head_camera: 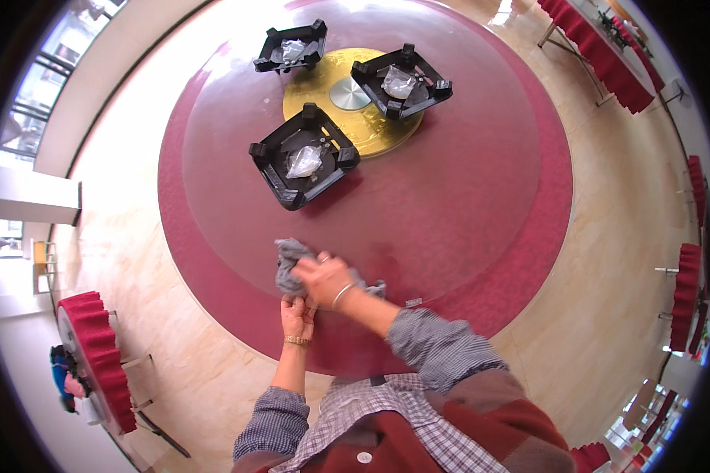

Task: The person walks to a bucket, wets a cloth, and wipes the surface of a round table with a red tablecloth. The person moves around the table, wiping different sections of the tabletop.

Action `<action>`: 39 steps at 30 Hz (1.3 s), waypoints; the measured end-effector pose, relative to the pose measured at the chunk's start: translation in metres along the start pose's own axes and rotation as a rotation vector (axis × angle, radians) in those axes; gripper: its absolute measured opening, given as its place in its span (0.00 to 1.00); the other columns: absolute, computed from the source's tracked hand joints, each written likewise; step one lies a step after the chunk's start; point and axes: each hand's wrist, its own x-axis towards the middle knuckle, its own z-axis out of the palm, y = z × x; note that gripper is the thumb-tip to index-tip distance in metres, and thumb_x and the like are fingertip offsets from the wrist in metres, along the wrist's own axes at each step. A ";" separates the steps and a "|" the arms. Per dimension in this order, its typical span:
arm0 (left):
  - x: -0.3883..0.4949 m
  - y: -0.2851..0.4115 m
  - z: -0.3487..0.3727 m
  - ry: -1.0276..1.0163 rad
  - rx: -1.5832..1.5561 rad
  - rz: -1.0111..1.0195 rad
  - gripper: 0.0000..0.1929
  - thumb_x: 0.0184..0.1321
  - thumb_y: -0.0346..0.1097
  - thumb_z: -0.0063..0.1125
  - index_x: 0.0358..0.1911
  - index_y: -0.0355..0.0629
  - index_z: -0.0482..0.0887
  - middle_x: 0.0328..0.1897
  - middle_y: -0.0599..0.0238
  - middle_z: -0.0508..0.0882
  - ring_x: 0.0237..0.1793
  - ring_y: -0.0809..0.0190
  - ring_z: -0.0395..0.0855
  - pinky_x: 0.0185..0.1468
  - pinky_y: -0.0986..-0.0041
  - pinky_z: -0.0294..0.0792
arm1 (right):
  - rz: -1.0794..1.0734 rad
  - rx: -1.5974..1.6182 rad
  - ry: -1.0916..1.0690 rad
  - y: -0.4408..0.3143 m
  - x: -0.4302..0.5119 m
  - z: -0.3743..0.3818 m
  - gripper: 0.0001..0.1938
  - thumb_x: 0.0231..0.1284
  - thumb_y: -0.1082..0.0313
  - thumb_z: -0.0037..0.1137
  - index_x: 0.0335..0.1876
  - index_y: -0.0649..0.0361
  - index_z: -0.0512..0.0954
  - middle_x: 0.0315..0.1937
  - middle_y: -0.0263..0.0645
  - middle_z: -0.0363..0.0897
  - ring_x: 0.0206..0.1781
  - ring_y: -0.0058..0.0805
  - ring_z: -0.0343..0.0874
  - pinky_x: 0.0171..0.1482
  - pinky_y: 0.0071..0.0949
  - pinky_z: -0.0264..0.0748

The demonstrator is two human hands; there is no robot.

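Note:
My right hand [328,281] presses a crumpled grey cloth [291,263] against a large round glass turntable [414,219]. Part of the cloth trails out to the right of that hand. Just below it, my left hand [299,315] has its fingers curled at the turntable's near rim and appears to grip it. The turntable lies on a round table with a dark red cover [367,349]. A small pale label with writing [413,303] sits at the rim, right of my hands.
Three black square stands, one nearest [272,180], one on the right [429,100] and one at the back [261,59], hold clear plastic packets. They surround a gold disc [384,139] with a silver centre. Red-skirted tables stand left [103,360] and right [603,53].

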 end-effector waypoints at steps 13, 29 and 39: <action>-0.009 -0.005 0.008 0.014 -0.064 -0.050 0.18 0.68 0.27 0.57 0.56 0.48 0.66 0.63 0.48 0.78 0.60 0.47 0.81 0.59 0.54 0.80 | 0.471 -0.406 -0.198 0.097 0.056 -0.018 0.18 0.61 0.62 0.52 0.55 0.54 0.79 0.54 0.39 0.77 0.53 0.45 0.78 0.44 0.39 0.80; -0.013 -0.009 0.013 0.020 -0.028 -0.025 0.16 0.70 0.28 0.55 0.56 0.47 0.67 0.62 0.49 0.79 0.59 0.48 0.82 0.59 0.57 0.81 | 0.853 -0.436 -0.031 0.244 -0.026 -0.119 0.17 0.66 0.57 0.52 0.55 0.54 0.77 0.52 0.39 0.76 0.50 0.47 0.78 0.52 0.46 0.78; -0.001 0.001 -0.003 0.092 0.032 -0.018 0.14 0.70 0.29 0.54 0.56 0.45 0.69 0.61 0.50 0.80 0.57 0.48 0.83 0.56 0.58 0.82 | 0.118 -0.024 -0.023 0.030 -0.116 -0.057 0.08 0.54 0.63 0.55 0.39 0.49 0.80 0.43 0.31 0.80 0.32 0.35 0.77 0.28 0.34 0.72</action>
